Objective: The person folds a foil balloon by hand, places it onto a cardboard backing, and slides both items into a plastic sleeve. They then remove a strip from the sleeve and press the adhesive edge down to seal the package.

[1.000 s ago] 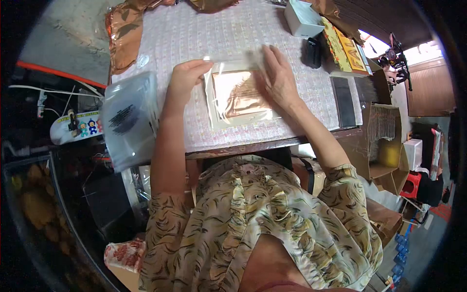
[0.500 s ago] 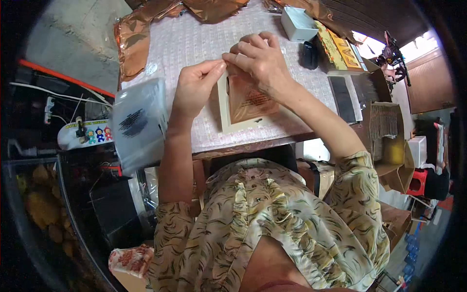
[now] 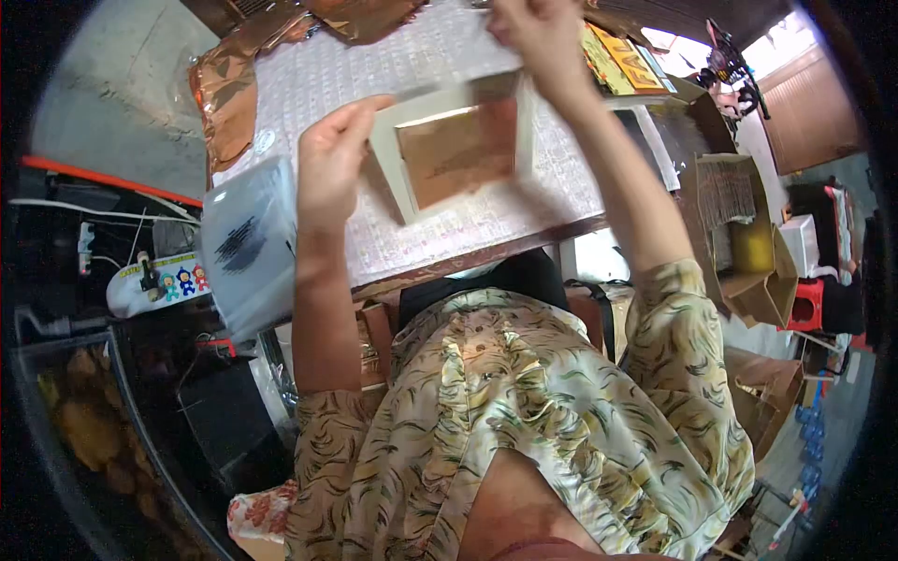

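My left hand grips the left edge of a pale, frame-like flat box between thumb and fingers, lifted at a tilt over the table. A shiny copper-coloured panel fills the middle of the box, with faint dark print on it. Up past the box's far right corner is my right hand, smeared by motion and partly cut off by the view's top edge. Whether its fingers hold anything cannot be made out. Beside my left forearm, clear plastic bags with black print lie at the table's left edge.
Patterned padded sheeting covers the table. Crumpled copper-coloured foil lines the far left edge. A yellow-orange box stands at the back right, near a dark flat object. An open cardboard box sits beyond the right edge.
The box has come up off the table and tilted, still in my left hand. My right hand has left the box's upper edge and moved up and right.
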`<state>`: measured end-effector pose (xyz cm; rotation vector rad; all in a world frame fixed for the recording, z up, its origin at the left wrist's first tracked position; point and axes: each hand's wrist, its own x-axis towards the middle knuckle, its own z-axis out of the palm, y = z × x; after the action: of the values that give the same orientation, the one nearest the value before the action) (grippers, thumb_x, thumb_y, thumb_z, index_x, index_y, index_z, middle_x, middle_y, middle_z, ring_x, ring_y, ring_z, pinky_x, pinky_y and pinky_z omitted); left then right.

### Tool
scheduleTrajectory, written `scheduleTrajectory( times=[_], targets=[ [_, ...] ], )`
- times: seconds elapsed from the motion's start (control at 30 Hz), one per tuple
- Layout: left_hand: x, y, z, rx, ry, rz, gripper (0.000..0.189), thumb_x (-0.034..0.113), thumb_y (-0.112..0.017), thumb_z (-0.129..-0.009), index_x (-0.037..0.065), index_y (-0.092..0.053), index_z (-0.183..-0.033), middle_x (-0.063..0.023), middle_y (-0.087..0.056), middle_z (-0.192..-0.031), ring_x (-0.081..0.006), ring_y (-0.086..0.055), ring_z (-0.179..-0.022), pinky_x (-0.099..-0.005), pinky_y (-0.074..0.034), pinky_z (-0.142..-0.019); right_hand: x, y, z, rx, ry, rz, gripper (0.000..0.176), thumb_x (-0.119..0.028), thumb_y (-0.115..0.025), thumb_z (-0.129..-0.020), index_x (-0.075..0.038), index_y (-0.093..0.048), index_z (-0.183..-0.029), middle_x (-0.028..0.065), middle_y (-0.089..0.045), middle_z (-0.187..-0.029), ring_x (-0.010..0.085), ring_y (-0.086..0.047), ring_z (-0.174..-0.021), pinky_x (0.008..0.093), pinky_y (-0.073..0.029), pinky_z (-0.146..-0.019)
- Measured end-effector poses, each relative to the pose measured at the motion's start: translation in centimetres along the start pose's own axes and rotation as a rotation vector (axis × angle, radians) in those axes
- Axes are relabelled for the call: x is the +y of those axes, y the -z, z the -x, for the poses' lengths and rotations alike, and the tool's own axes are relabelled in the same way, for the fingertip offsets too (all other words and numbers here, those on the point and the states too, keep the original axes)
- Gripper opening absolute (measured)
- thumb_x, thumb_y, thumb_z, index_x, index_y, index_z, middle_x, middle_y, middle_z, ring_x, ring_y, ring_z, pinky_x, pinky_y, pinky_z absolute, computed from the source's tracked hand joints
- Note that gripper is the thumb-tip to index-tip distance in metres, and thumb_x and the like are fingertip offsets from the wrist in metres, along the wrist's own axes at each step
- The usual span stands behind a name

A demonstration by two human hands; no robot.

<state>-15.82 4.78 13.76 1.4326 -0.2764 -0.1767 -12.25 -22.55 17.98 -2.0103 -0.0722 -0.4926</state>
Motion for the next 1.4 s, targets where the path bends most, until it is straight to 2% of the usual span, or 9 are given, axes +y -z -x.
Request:
scheduleTrajectory(
  times=[0.07,0.2,0.37,0.53,0.63,0.73,0.93,1.17,1.4],
  targets=[
    [-1.4,1.9,-0.6,0.043,0.065,0.123,0.035,0.021,-0.058,-0.107,-0.006,-0.066,-0.129,-0.0101,-0.072,-0.116,-0.0140,-0.069,-0.100,-0.0275,-0.054,-0.090,6.7,5.6,-1.6,-0.207,0.220,-1.184,0.020,-0.018,-0.056,-0.104,-0.002,-0.067,-0.107,0.0121,-0.073,-0.094,0.0184,-0.066,-0.066,0.0290,-0.052,-0.054],
    [-4.2,4.9,-2.0,0.030,0.210,0.206,0.038,0.022,-0.059,-0.107,-0.006,-0.064,-0.132,-0.0119,-0.071,-0.121,-0.0167,-0.068,-0.107,-0.0301,-0.054,-0.094,3.7,19.0,5.7,0.582,-0.438,-0.361,0.038,-0.019,-0.058,-0.105,0.004,-0.061,-0.135,0.0116,-0.068,-0.122,0.0156,-0.066,-0.111,0.0239,-0.053,-0.092],
    [-7.5,6.2,-3.4,0.079,0.326,0.219,0.038,0.021,-0.057,-0.107,-0.007,-0.063,-0.132,-0.0121,-0.070,-0.121,-0.0175,-0.068,-0.109,-0.0303,-0.053,-0.094,20.3,38.3,20.8,-0.197,-0.364,-0.442,0.040,-0.026,-0.059,-0.104,-0.004,-0.062,-0.138,0.0053,-0.066,-0.126,0.0130,-0.063,-0.114,0.0271,-0.049,-0.092],
    [-10.1,7.3,-4.0,0.063,0.363,0.322,0.041,0.017,-0.054,-0.108,-0.007,-0.053,-0.141,-0.0173,-0.063,-0.135,-0.0246,-0.062,-0.125,-0.0369,-0.049,-0.108,19.9,40.5,27.1,-0.142,-0.600,0.485,0.061,-0.034,-0.057,-0.104,-0.003,-0.045,-0.155,0.0097,-0.068,-0.130,0.0169,-0.064,-0.115,0.0368,-0.052,-0.091],
    [-10.4,7.7,-4.0,0.042,0.354,0.403,0.039,0.017,-0.053,-0.108,-0.007,-0.053,-0.139,-0.0184,-0.063,-0.136,-0.0256,-0.062,-0.126,-0.0382,-0.048,-0.109,13.9,36.9,24.4,0.035,-0.965,-0.225,0.077,-0.049,-0.068,-0.094,-0.013,-0.044,-0.157,0.0137,-0.062,-0.143,0.0235,-0.060,-0.127,0.0434,-0.049,-0.100],
    [-10.4,7.8,-3.8,0.072,0.352,0.437,0.038,0.017,-0.052,-0.109,-0.006,-0.053,-0.139,-0.0182,-0.063,-0.135,-0.0263,-0.061,-0.126,-0.0393,-0.048,-0.109,19.5,41.5,24.8,-0.486,-0.768,1.650,0.041,-0.038,-0.062,-0.101,-0.004,-0.075,-0.119,0.0203,-0.076,-0.099,0.0209,-0.072,-0.093,0.0350,-0.057,-0.079],
    [-11.0,7.9,-3.6,0.094,0.352,0.488,0.035,0.020,-0.052,-0.109,-0.005,-0.057,-0.133,-0.0155,-0.065,-0.129,-0.0258,-0.062,-0.120,-0.0388,-0.049,-0.106,11.5,28.1,17.0,0.499,0.089,0.670,0.036,-0.021,-0.065,-0.103,0.002,-0.069,-0.131,0.0095,-0.073,-0.121,0.0174,-0.067,-0.110,0.0334,-0.053,-0.097],
    [-11.1,7.8,-4.1,-0.003,0.343,0.574,0.030,0.018,-0.052,-0.109,-0.003,-0.059,-0.130,-0.0122,-0.066,-0.125,-0.0234,-0.063,-0.118,-0.0378,-0.050,-0.105,9.7,1.0,7.8,-0.354,-0.457,-0.432,0.073,-0.031,-0.069,-0.101,0.010,-0.037,-0.152,0.0192,-0.068,-0.129,0.0232,-0.070,-0.112,0.0350,-0.054,-0.102],
    [-10.7,8.4,-3.9,0.030,0.362,0.553,0.032,0.018,-0.052,-0.109,-0.003,-0.057,-0.133,-0.0115,-0.067,-0.123,-0.0222,-0.065,-0.115,-0.0369,-0.051,-0.103,12.7,-5.5,3.9,-0.533,-0.650,-0.786,0.030,-0.017,-0.075,-0.095,0.002,-0.072,-0.117,0.0105,-0.077,-0.103,0.0151,-0.073,-0.084,0.0290,-0.061,-0.078]
  ],
)
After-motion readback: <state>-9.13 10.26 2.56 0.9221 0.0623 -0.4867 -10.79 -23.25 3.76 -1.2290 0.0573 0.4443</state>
